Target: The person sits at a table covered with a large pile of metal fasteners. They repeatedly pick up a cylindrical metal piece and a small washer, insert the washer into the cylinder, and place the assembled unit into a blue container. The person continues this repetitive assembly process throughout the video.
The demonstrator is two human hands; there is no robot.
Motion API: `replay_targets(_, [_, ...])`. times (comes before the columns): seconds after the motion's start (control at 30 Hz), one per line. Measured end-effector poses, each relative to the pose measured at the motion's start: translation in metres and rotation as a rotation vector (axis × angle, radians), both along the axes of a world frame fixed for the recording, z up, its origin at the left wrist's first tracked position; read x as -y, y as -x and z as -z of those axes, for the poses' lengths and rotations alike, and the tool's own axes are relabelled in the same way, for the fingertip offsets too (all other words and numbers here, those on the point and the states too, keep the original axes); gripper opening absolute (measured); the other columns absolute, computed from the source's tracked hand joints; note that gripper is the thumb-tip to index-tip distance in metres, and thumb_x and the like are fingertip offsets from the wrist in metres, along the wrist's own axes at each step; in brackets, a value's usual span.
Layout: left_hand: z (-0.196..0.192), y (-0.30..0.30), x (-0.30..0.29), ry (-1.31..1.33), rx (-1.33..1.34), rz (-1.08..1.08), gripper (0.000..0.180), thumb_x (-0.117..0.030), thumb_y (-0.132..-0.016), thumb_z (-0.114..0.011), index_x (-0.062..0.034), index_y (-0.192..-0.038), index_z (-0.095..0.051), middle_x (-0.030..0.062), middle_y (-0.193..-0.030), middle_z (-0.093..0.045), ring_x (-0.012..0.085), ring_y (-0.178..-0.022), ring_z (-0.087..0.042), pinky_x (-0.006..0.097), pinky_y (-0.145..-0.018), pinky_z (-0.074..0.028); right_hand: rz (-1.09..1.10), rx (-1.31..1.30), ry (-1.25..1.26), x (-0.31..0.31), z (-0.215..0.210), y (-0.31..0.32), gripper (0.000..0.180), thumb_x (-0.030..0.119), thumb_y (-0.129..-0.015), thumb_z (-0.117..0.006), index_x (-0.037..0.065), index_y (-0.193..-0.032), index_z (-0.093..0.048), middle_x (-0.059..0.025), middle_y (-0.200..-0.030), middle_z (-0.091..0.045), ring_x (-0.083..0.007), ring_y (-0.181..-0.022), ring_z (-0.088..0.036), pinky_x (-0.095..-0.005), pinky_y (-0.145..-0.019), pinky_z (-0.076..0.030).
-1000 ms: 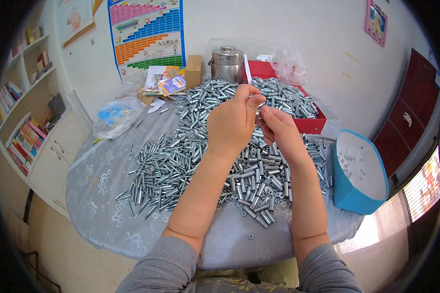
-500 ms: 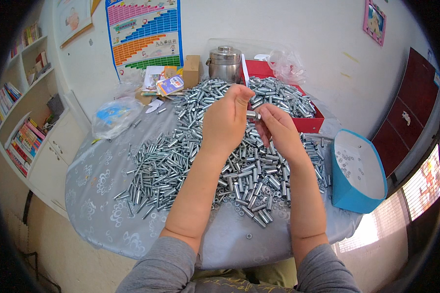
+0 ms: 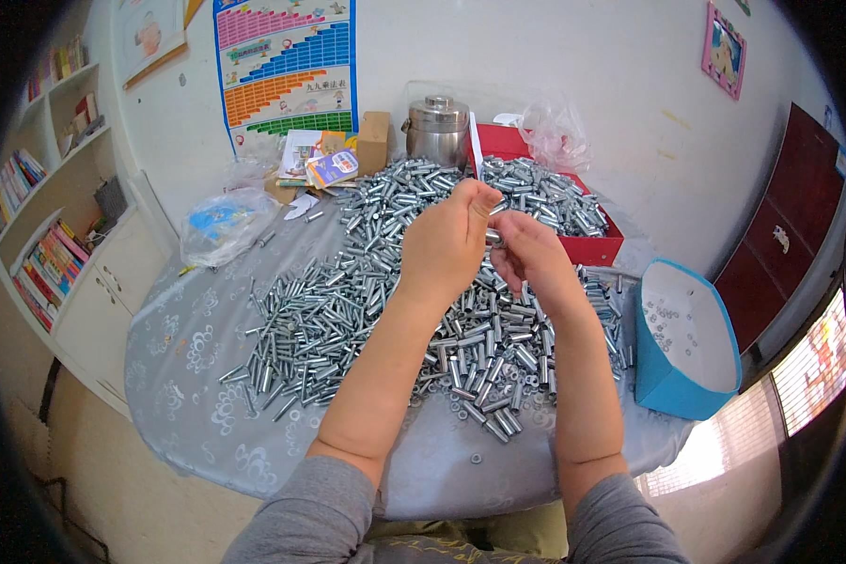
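Observation:
My left hand (image 3: 446, 246) and my right hand (image 3: 528, 256) are raised together over the middle of a round table (image 3: 207, 395). Between the fingertips of both hands sits a small silver metal sleeve (image 3: 492, 236), mostly hidden by the fingers. Under the hands spreads a wide heap of silver metal sleeves and bolts (image 3: 348, 301) covering the table's centre. A red tray (image 3: 587, 246) behind the hands is filled with more of the same parts.
A blue box (image 3: 681, 348) with small washers inside stands at the right edge. A steel pot (image 3: 436, 130), a cardboard box (image 3: 373, 141), booklets and plastic bags (image 3: 218, 224) sit at the back. Shelves with books (image 3: 47, 254) are to the left, a dark red cabinet (image 3: 771, 226) to the right.
Both hands have come slightly lower and nearer to me, still pressed together on the small part. The heap has not shifted.

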State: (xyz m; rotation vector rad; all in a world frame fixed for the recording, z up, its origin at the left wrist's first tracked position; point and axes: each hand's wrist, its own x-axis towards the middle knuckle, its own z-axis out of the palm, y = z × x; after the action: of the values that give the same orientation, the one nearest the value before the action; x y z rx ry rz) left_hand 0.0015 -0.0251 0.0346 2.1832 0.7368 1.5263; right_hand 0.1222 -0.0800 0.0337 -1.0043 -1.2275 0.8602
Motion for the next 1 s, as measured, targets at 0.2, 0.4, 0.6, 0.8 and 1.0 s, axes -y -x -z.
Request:
replay_targets(0.2, [-0.002,0.000,0.002,0.057,-0.017,-0.014,0.037,-0.039,-0.094,-0.035,-0.0083,-0.094,-0.056,0.0117,-0.071,-0.062,0.0317,-0.068,-0.061,0.040,-0.057,-0.045,0.119,-0.189,-0.003,0.004,-0.005,0.009,0.029,0.018,-0.085,-0.045,0.001,-0.109,-0.049,-0.0001,-0.067,-0.047,-0.0052,-0.046,-0.038,-0.0191,-0.037,-0.033])
replay_targets(0.4, [0.002,-0.001,-0.007,0.003,0.077,-0.031,0.037,-0.039,-0.094,-0.035,-0.0080,-0.097,-0.055,0.0126,-0.070,-0.062,0.0326,-0.067,-0.060,0.040,-0.057,-0.044,-0.033,-0.016,0.029,-0.001,0.000,-0.004,0.025,0.017,-0.082,-0.045,0.000,-0.097,-0.054,-0.0019,-0.066,-0.048,-0.0054,-0.044,-0.038,-0.0185,-0.036,-0.032])
replay_targets(0.6, [-0.001,0.000,-0.003,0.064,0.002,-0.015,0.039,-0.040,-0.094,-0.035,-0.0083,-0.100,-0.056,0.0123,-0.068,-0.060,0.0302,-0.064,-0.059,0.038,-0.056,-0.043,-0.082,0.040,0.060,-0.004,0.006,-0.005,0.022,0.019,-0.084,-0.043,0.002,-0.093,-0.053,-0.0048,-0.071,-0.053,-0.0062,-0.043,-0.041,-0.0196,-0.034,-0.031])
replay_targets(0.8, [0.000,0.001,-0.002,0.066,-0.014,-0.022,0.041,-0.042,-0.094,-0.033,-0.0101,-0.101,-0.057,0.0127,-0.068,-0.059,0.0269,-0.062,-0.059,0.035,-0.055,-0.042,-0.202,-0.064,0.147,-0.001,0.005,-0.008,0.023,0.020,-0.085,-0.043,0.003,-0.100,-0.046,-0.0045,-0.066,-0.049,-0.0072,-0.045,-0.040,-0.0209,-0.034,-0.031])
replay_targets(1.0, [0.001,-0.001,-0.003,0.049,-0.057,-0.048,0.037,-0.039,-0.094,-0.034,-0.0096,-0.099,-0.056,0.0103,-0.078,-0.064,0.0311,-0.073,-0.061,0.039,-0.062,-0.046,-0.134,-0.139,0.177,-0.004,0.004,-0.005,0.021,0.024,-0.089,-0.042,0.005,-0.098,-0.047,-0.0012,-0.061,-0.044,-0.0065,-0.042,-0.034,-0.0212,-0.035,-0.031])
